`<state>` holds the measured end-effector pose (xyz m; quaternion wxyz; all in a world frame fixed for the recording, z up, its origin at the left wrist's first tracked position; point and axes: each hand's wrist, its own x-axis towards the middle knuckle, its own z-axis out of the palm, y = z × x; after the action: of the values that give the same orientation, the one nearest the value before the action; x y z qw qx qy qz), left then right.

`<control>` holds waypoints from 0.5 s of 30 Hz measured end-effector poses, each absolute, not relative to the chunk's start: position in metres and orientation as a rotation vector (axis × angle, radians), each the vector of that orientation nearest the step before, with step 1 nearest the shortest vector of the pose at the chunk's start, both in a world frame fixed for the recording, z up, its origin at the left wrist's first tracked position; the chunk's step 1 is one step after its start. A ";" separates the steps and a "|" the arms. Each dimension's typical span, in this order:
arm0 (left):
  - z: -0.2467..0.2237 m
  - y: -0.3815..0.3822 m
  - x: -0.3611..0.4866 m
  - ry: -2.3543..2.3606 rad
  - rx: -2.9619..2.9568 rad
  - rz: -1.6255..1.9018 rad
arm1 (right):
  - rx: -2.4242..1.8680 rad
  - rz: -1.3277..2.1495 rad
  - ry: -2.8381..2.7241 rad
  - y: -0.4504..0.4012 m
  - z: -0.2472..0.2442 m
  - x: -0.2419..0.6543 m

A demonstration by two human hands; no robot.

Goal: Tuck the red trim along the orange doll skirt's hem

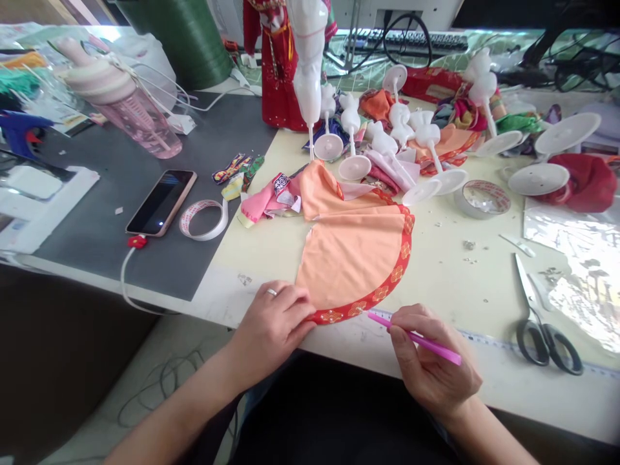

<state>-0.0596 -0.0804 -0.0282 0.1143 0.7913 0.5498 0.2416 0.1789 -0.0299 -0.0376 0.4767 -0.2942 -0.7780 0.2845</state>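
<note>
Cluttered table (271,258): right hand (433,358) grips pink stick (414,338), perhaps a pen.

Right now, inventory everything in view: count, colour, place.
cloth: 1, peach, red-trimmed, centre
pen: 1, pink, front
ruler: 1, white, front
scraps: several, multicoloured, beside cloth
tapes: 2, white, flanking cloth
phone: 1, black, left
bottle: 1, pink, back left
glue gun: 1, blue, left
cylinder: 1, green, back
dress: 1, red, back
stands: several, white, back right
keyboard: 1, black, back
foil: 1, silver, right
scissors: 1, black-handled, right
left hand: 1, on cloth
right hand: 1, holding pen
</note>
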 end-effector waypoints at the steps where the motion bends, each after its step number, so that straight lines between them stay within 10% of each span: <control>1: -0.028 -0.079 -0.059 1.609 2.338 0.693 | -0.718 0.690 -1.900 -0.030 -0.037 0.179; 15: -0.015 -0.027 -0.056 1.572 1.404 0.931 | -0.655 0.661 -1.956 -0.030 -0.034 0.178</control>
<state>-0.0561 -0.0275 -0.0146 0.4065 0.5568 0.6233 0.3690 0.1779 -0.0297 -0.0339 0.4685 -0.2672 -0.7978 0.2695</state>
